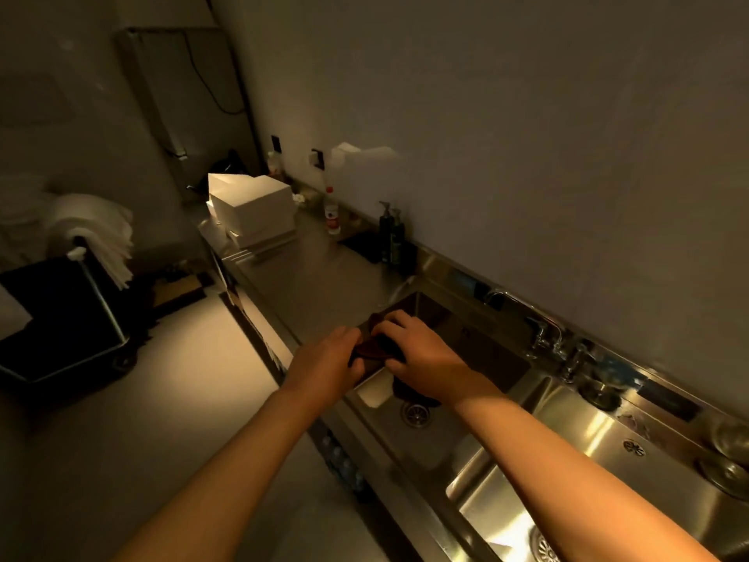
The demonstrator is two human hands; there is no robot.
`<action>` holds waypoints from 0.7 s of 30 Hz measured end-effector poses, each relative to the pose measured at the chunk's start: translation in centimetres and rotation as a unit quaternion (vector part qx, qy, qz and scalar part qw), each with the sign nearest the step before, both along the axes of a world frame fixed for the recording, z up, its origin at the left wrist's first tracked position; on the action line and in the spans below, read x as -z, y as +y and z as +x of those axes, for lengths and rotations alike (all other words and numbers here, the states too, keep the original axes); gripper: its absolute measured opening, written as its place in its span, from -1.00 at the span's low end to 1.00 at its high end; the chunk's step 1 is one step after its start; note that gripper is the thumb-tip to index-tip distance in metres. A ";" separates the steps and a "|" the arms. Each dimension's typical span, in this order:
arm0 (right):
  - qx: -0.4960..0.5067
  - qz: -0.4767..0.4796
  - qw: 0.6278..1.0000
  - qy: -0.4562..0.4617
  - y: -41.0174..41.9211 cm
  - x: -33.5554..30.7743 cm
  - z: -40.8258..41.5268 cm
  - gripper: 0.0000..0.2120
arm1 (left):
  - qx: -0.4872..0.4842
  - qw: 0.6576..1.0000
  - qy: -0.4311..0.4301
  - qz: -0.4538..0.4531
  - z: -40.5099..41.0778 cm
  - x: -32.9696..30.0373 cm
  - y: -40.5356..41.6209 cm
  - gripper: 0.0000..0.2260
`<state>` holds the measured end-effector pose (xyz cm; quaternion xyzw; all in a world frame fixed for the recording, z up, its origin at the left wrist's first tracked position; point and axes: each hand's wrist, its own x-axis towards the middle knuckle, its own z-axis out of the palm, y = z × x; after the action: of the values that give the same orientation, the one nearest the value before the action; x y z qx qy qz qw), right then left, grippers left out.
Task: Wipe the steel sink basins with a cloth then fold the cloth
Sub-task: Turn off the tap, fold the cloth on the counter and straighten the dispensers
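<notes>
A dark brown cloth point(371, 347) is bunched between both hands above the left edge of the far steel sink basin point(454, 436). My left hand point(330, 358) grips its left end with curled fingers. My right hand point(421, 358) lies over the cloth's right side and holds it, hiding most of it. A round drain point(416, 413) shows in the basin floor just below the hands. A second, brighter basin point(502, 517) lies nearer me at the lower right.
A faucet point(539, 322) rises behind the basins. Dark pump bottles point(391, 233), a spray bottle point(331, 210) and a stack of white boxes point(251, 208) stand on the steel counter point(320, 277). Metal bowls point(729, 472) sit at the right. A black cart point(60, 318) with white towels stands at the left.
</notes>
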<state>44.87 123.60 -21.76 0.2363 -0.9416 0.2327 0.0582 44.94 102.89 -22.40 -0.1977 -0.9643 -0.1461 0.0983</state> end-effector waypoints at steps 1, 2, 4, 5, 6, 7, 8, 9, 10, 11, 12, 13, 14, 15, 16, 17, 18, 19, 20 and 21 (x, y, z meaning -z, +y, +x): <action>-0.003 -0.007 1.000 0.004 0.6 0.2 -0.9 -0.56 | 0.003 1.000 0.000 -0.002 -1.0 0.1 0.4 -0.83; -0.003 -0.010 1.000 0.008 1.1 0.4 -1.7 -0.58 | 0.006 1.000 -0.001 -0.004 -1.9 0.3 0.7 -0.83; 0.000 -0.005 1.000 0.002 1.8 0.8 -3.3 -0.58 | 0.003 1.000 -0.004 -0.014 -3.5 0.7 1.3 -0.83; -0.002 -0.007 1.000 -0.003 2.0 1.0 -3.9 -0.57 | 0.001 1.000 -0.005 -0.013 -4.1 0.9 1.4 -0.84; -0.007 -0.012 1.000 -0.007 2.3 1.2 -4.5 -0.57 | 0.002 1.000 -0.004 -0.010 -4.7 1.2 1.5 -0.85; -0.012 -0.018 1.000 -0.009 2.5 1.4 -5.1 -0.56 | 0.003 1.000 -0.002 -0.008 -5.3 1.4 1.5 -0.86; -0.015 -0.021 1.000 -0.009 2.6 1.6 -5.6 -0.56 | 0.005 1.000 -0.001 -0.006 -5.8 1.7 1.6 -0.86; -0.015 -0.024 1.000 -0.009 2.8 1.9 -6.1 -0.56 | 0.007 1.000 -0.002 -0.005 -6.3 1.9 1.6 -0.86; -0.013 -0.027 0.999 -0.011 2.8 2.0 -6.6 -0.56 | 0.009 1.000 -0.005 -0.002 -6.8 2.2 1.6 -0.85; -0.009 -0.028 0.999 -0.013 2.8 2.2 -7.2 -0.57 | 0.012 1.000 -0.006 0.002 -7.3 2.4 1.6 -0.84; -0.005 -0.024 1.000 -0.013 2.7 2.2 -7.8 -0.57 | 0.016 1.000 -0.009 0.006 -7.7 2.6 1.5 -0.83; -0.002 -0.019 1.000 -0.011 2.5 2.3 -8.4 -0.57 | 0.019 1.000 -0.014 0.012 -8.3 2.8 1.4 -0.81; 0.001 -0.016 1.000 -0.011 2.2 2.3 -9.0 -0.57 | 0.023 0.999 -0.020 0.021 -8.8 2.9 1.1 -0.78; 0.002 -0.016 1.000 -0.013 1.9 2.4 -9.5 -0.57 | 0.025 0.999 -0.026 0.032 -9.4 3.0 0.7 -0.75; 0.004 -0.016 1.000 -0.014 1.6 2.5 -10.1 -0.58 | 0.027 0.998 -0.032 0.044 -10.0 3.1 0.3 -0.72; 0.006 -0.017 1.000 -0.016 1.1 2.6 -10.6 -0.58 | 0.028 0.997 -0.037 0.054 -10.7 3.2 -0.3 -0.69; 0.009 -0.018 1.000 -0.017 0.6 2.6 -11.2 -0.59 | 0.028 0.997 -0.042 0.060 -11.4 3.3 -0.9 -0.66; 0.013 -0.017 1.000 -0.018 0.0 2.7 -11.8 -0.59 | 0.026 0.996 -0.046 0.065 -12.2 3.5 -1.6 -0.64; 0.019 -0.015 1.000 -0.018 -0.6 2.8 -12.5 -0.61 | 0.024 0.996 -0.050 0.071 -13.0 3.7 -2.4 -0.61; 0.026 -0.012 0.999 -0.019 -1.4 2.9 -13.2 -0.61 | 0.024 0.995 -0.054 0.080 -13.9 3.9 -3.3 -0.59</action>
<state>31.69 122.23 -24.64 0.2062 -0.9455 0.2471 0.0490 30.99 99.59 -26.31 -0.2040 -0.9485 -0.2353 0.0582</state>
